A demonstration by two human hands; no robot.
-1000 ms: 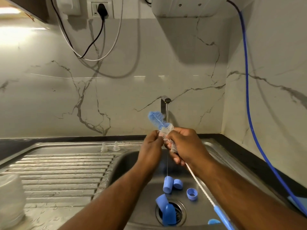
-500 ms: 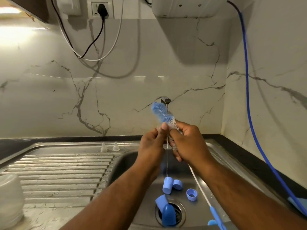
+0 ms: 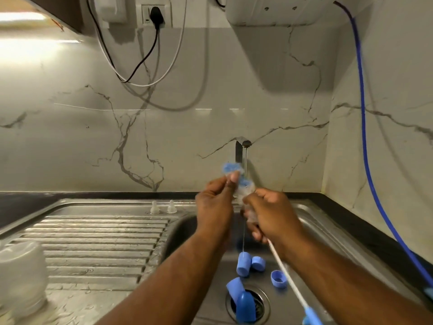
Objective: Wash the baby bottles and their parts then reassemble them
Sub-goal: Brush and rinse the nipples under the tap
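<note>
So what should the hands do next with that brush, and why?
Probably push the brush back through the small clear part under the thin water stream. The left hand pinches near the blurred blue bristles while the right hand grips the handle, so scrubbing looks unfinished, and blue caps wait in the sink.
</note>
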